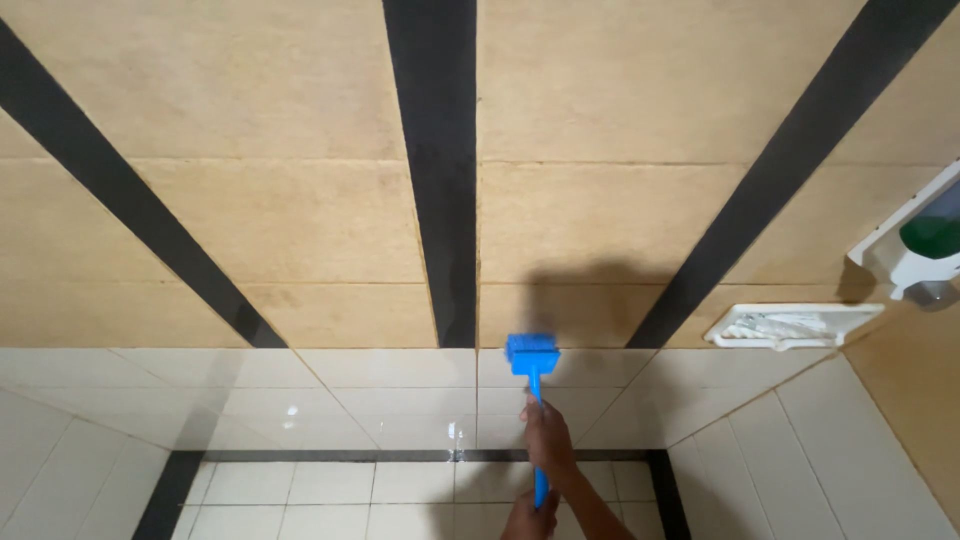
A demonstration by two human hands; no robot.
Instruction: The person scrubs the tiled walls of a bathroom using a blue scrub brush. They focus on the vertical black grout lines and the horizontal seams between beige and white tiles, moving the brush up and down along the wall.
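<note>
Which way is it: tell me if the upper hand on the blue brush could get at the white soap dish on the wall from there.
Probably not as it stands: that hand is wrapped round the blue brush handle, and the soap dish sits well off to the right. Nothing blocks the wall between.

Looking like a bathroom or shower area. Walls are showing large beige tiles [300, 220] with vertical black stripe tiles [435, 170] running through them, going over to glossy white tiles [400, 400] lower down, edged by a black border [400, 456]. A white soap dish [795, 325] and a wall-mounted soap dispenser [920, 245] with green liquid are hanging at right.
</note>
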